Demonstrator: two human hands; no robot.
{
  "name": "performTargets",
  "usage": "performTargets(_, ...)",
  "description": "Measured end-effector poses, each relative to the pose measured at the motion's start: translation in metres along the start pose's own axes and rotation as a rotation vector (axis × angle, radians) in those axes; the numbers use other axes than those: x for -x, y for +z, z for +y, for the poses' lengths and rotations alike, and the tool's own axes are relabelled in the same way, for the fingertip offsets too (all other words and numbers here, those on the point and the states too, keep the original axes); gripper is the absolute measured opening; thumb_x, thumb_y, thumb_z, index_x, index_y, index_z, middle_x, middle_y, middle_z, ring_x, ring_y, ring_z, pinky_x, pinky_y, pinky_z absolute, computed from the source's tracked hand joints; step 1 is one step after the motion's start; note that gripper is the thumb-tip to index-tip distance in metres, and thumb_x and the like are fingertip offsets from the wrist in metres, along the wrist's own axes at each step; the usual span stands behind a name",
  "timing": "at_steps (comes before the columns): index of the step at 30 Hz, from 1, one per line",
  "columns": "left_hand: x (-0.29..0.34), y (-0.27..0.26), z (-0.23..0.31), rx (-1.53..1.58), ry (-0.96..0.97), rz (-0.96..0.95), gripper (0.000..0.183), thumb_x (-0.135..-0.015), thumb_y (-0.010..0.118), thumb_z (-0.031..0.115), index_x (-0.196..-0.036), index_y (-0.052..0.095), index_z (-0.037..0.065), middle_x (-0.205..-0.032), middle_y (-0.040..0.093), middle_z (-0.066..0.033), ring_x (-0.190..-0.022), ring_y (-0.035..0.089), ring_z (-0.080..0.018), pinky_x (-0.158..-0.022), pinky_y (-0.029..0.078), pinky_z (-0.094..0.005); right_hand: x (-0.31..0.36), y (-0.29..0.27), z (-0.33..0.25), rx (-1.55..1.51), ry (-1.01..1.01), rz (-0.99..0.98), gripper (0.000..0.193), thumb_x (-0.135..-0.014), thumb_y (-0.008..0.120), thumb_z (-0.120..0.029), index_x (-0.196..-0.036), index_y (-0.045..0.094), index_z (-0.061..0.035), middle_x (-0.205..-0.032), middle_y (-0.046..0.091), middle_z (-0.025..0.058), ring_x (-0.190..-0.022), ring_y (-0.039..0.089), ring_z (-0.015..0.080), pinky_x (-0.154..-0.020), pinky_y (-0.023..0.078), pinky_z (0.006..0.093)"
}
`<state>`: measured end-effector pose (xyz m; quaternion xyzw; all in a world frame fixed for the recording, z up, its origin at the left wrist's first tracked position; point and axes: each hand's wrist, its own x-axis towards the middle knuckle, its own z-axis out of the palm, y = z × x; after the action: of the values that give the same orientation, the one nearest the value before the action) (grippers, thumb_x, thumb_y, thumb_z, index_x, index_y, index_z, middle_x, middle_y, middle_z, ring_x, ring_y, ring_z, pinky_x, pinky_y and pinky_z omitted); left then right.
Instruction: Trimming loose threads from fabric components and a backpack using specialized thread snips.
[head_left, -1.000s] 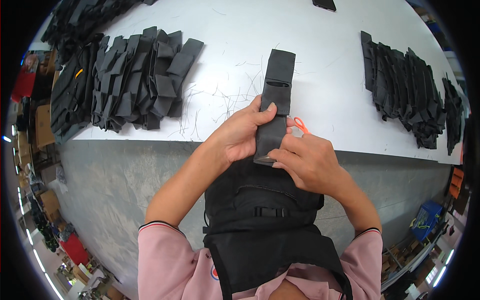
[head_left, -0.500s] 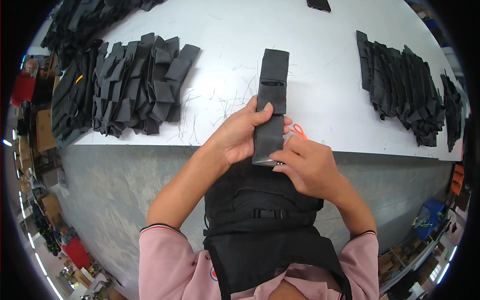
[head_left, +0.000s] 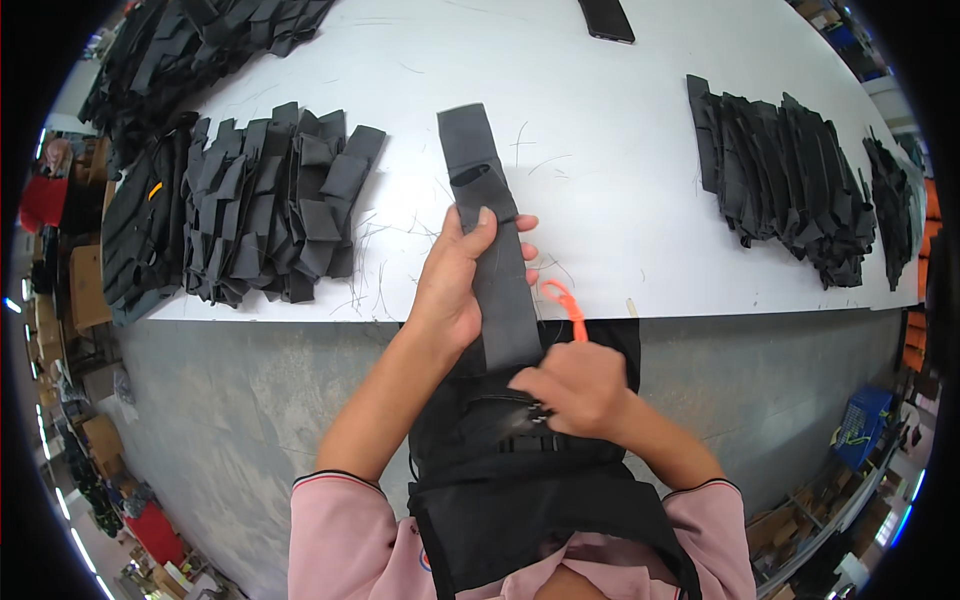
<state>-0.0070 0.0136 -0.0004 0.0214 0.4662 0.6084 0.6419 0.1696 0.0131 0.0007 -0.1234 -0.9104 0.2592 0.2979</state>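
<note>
My left hand [head_left: 455, 275] is closed on a long dark grey fabric strip [head_left: 505, 290], thumb on top and fingers behind it. The strip has a folded, stitched section with an open loop near its far end. My right hand [head_left: 580, 388] is closed around thread snips [head_left: 565, 302]; an orange loop sticks up from the fist. Their metal end shows below the hand, smeared by motion. This hand is just right of the strip's near end, over my black apron [head_left: 540, 490].
On the white table [head_left: 610, 160], similar dark strips [head_left: 260, 200] are piled at left, with another pile [head_left: 785, 180] at right. More dark fabric [head_left: 200, 50] lies far left. A black phone [head_left: 607, 18] rests at the back. Loose threads [head_left: 375, 240] are scattered about.
My left hand and the strip have moved left and slightly nearer, the strip now tilting left at its far end. My right hand has drawn the snips from the strip's near end toward me.
</note>
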Motion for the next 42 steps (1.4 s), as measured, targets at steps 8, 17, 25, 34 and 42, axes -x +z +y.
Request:
performTargets(8,0.009,0.005,-0.001,-0.17,0.224,-0.07,0.023,-0.097,0.044,0.02,-0.115,0.038,0.007,-0.099,0.061,-0.015,-0.069,0.061,-0.0159,-0.059,0.054,-0.0304,0.007,-0.01,0.005,-0.377,0.448,0.215,0.024,-0.07,0.065,0.009,-0.088,0.063,-0.006,-0.06,0.047,-0.0001,-0.051,0.045,0.0098,-0.046,0.035,0.0247)
performTargets(17,0.009,0.004,0.005,-0.016,0.022,-0.103,0.028,-0.097,0.045,0.023,-0.119,0.037,0.008,-0.104,0.061,-0.0153,-0.076,0.062,-0.0181,-0.066,0.055,-0.0316,-0.003,0.01,0.013,0.15,-0.001,0.056,0.027,-0.061,0.061,-0.005,-0.086,0.063,-0.0123,-0.063,0.044,0.0034,-0.051,0.049,0.0194,-0.044,0.038,0.0322)
performTargets(25,0.008,-0.006,-0.002,-0.049,0.093,-0.045,0.023,-0.098,0.044,0.023,-0.113,0.04,0.007,-0.099,0.062,-0.0159,-0.071,0.062,-0.0195,-0.061,0.054,-0.0324,-0.004,-0.016,0.008,-0.243,0.449,0.158,0.04,-0.066,0.076,-0.01,-0.103,0.061,-0.01,-0.079,0.054,0.0055,-0.06,0.055,0.0209,-0.051,0.044,0.0296)
performTargets(34,0.011,-0.003,-0.001,-0.053,0.065,-0.017,0.019,-0.098,0.042,0.021,-0.11,0.042,0.006,-0.096,0.063,-0.0158,-0.069,0.063,-0.0188,-0.059,0.054,-0.0304,-0.001,-0.013,0.019,0.134,0.368,0.11,0.03,-0.067,0.073,-0.008,-0.096,0.063,-0.0092,-0.079,0.052,0.0044,-0.058,0.051,0.0193,-0.05,0.04,0.0296)
performTargets(42,0.011,-0.006,-0.003,-0.103,0.047,-0.04,0.021,-0.098,0.042,0.021,-0.112,0.041,0.006,-0.096,0.063,-0.015,-0.068,0.063,-0.0177,-0.057,0.053,-0.0301,0.001,-0.014,0.018,-0.066,0.4,0.108,0.03,-0.067,0.073,-0.008,-0.096,0.064,-0.0089,-0.076,0.053,0.005,-0.059,0.053,0.0209,-0.052,0.043,0.0306)
